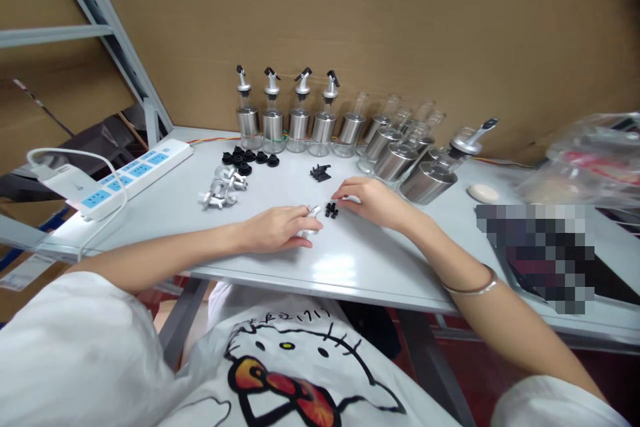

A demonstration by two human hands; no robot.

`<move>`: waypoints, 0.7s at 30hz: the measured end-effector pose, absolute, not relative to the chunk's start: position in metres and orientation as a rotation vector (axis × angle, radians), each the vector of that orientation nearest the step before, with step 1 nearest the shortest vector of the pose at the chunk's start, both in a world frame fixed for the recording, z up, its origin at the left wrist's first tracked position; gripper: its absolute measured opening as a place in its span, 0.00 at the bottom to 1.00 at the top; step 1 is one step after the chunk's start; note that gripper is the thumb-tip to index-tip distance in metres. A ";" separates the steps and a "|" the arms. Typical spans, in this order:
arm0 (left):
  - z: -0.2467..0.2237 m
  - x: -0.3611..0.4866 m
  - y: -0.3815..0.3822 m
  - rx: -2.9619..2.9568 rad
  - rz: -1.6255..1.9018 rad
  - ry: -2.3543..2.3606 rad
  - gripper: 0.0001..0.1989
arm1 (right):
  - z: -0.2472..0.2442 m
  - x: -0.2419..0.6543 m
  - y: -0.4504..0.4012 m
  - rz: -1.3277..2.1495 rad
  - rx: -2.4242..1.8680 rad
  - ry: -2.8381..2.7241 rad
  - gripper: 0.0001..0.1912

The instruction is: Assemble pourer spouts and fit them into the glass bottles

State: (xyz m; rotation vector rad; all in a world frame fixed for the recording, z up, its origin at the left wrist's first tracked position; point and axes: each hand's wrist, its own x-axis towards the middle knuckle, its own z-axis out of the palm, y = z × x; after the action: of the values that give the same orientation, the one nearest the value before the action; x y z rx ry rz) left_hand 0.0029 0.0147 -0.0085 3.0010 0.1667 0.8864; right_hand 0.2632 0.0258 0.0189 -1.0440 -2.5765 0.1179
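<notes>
My left hand [280,228] is closed round a silver-white pourer part [311,221] near the table's front edge. To its right, my right hand [367,201] reaches down with thumb and fingers bent beside a small cluster of black plugs [331,210]; whether its fingertips pinch anything is too small to tell. Thin black levers [321,173] lie just behind the plugs. Left of them are several silver-white pourer parts [225,187] in a heap and several black stoppers [245,159].
Along the back stand steel-and-glass bottles [299,125], some with pourers fitted. A white power strip [137,173] lies at the left. Towards the right are a pale oval object [483,193], a clear plastic bag [580,160] and a dark, partly pixelated item [540,257].
</notes>
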 end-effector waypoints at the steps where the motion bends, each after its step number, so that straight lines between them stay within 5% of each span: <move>1: -0.008 0.003 0.015 2.998 0.881 0.160 0.13 | 0.016 0.264 0.027 0.127 -1.064 -2.594 0.08; 11: -0.006 0.003 0.015 2.864 0.894 0.180 0.16 | 0.019 0.260 0.025 0.173 -1.109 -2.505 0.06; 21: -0.005 0.004 0.015 2.810 0.905 0.167 0.13 | 0.034 0.233 -0.007 0.700 -0.887 -2.022 0.06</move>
State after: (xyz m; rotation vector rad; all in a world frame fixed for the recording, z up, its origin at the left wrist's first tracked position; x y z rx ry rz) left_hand 0.0042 0.0147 -0.0055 2.8102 0.1668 0.9045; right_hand 0.2328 -0.0072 0.0337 -0.8874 -2.0222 0.7000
